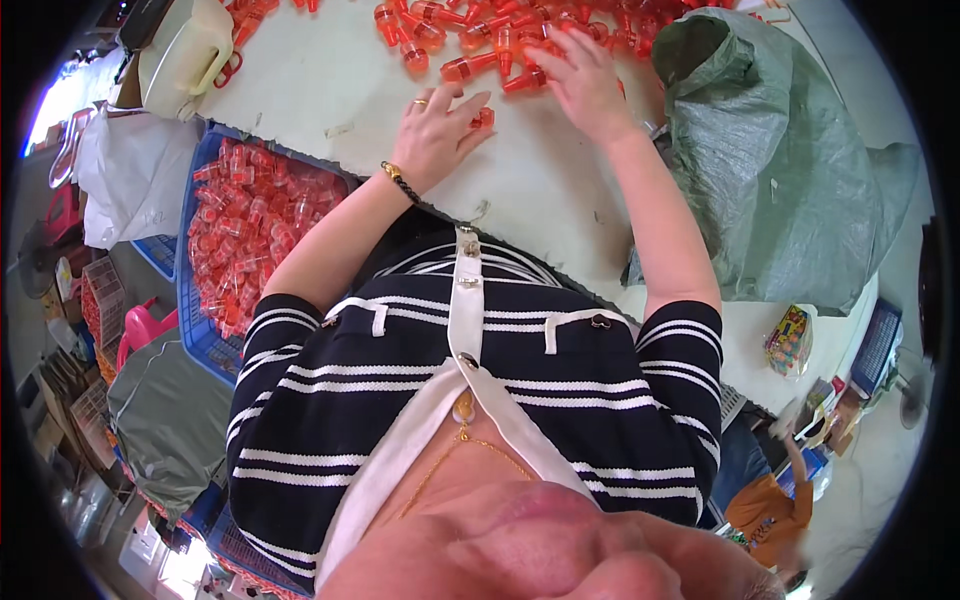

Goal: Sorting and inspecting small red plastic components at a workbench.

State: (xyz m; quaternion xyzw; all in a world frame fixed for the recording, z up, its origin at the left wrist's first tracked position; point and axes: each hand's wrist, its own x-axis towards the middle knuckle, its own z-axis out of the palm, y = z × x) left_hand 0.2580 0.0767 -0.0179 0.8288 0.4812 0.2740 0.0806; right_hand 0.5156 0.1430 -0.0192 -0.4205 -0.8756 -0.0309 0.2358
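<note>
On the pale tabletop (360, 85), my left hand (437, 130) has a small red translucent plastic piece (484, 119) between its thumb and fingers. Most of that piece is hidden by the fingers. My right hand (588, 88) reaches to the near edge of a heap of red bottle-shaped plastic pieces (490, 30). Its fingers are stretched out and apart, beside a red piece (525, 80) lying on the table. Whether the fingertips touch that piece is hard to tell.
A blue basket (188, 270) full of similar red pieces (245, 230) stands left of my arm. A cream jug (185, 55) is at the far left, by red-handled scissors (230, 70). On the right lies a green woven sack (770, 170). Another person (772, 515) is at lower right.
</note>
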